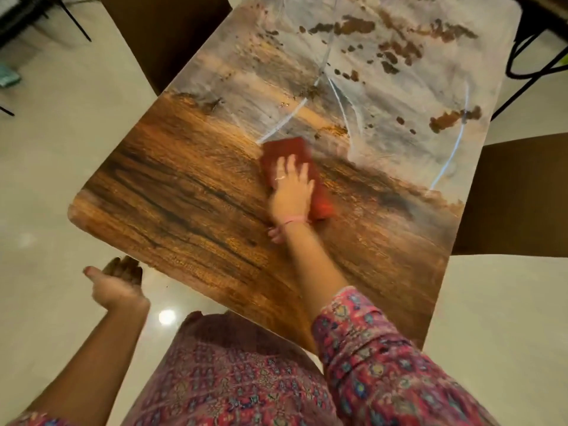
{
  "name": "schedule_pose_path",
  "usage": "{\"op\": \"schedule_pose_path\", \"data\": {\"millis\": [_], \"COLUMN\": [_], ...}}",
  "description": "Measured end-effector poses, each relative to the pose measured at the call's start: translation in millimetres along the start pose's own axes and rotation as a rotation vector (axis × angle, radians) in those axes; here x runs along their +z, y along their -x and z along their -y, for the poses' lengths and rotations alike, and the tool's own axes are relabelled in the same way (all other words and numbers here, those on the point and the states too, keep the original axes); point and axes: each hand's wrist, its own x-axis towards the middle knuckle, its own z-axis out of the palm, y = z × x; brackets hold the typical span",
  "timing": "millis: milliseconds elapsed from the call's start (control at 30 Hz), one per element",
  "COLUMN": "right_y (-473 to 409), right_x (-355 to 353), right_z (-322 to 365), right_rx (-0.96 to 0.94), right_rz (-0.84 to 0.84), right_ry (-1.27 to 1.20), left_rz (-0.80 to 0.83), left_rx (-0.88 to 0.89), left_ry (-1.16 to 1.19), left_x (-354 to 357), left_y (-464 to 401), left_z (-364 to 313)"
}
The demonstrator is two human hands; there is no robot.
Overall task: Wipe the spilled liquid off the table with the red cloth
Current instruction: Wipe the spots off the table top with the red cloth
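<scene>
A folded red cloth (289, 152) lies flat near the middle of the wooden table (172, 204). My right hand (292, 189) presses down on it, palm flat and fingers spread over the cloth. Beyond the cloth, a wet film with streaks and dry brown patches covers the far half of the table, the spilled liquid (384, 87). My left hand (118, 282) hovers off the table's near left edge, above the floor, palm up and holding nothing.
Dark chairs stand at the far left (159, 35) and at the right (516, 195) of the table. Black metal legs (528, 56) show at the far right corner. A glossy pale tiled floor (46, 149) surrounds the table.
</scene>
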Motion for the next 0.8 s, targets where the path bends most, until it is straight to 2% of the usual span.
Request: {"op": "schedule_pose_path", "data": {"millis": [67,133,200,267,333,433,533,633,700,733,800], "right_y": [26,45,40,20,-5,-38,-38,-35,-55,-66,-86], "right_x": [28,40,34,21,2,-28,-48,-46,-37,-30,-11], "right_z": [56,76,68,50,25,-21,-62,-43,6,38,113], "right_rx": [-0.296,-0.484,-0.565,-0.556,-0.387,0.05,0.518,0.853,0.912,0.87,0.664], "right_rz": [0.063,0.152,0.22,0.223,0.188,0.1,0.059,0.009,-0.028,-0.042,-0.058], "right_ry": [0.041,0.086,0.088,0.08,0.05,-0.002,-0.112,-0.281,-0.293,-0.264,-0.166], "left_rz": [-0.028,-0.01,0.012,0.016,0.029,0.154,0.348,0.589,0.712,0.757,0.822], "left_rx": [0.03,0.043,0.078,0.12,0.149,0.117,0.042,-0.064,-0.134,-0.162,-0.198], "left_ry": [0.015,0.018,-0.029,-0.064,-0.167,-0.401,-0.522,-0.697,-0.795,-0.824,-0.862], "left_x": [4,9,17,29,42,65,90,117,132,139,150], "left_y": [-17,-33,-46,-58,-73,-96,-115,-126,-129,-129,-129], "left_z": [-20,-38,-56,-74,-91,-113,-130,-150,-160,-163,-165]}}
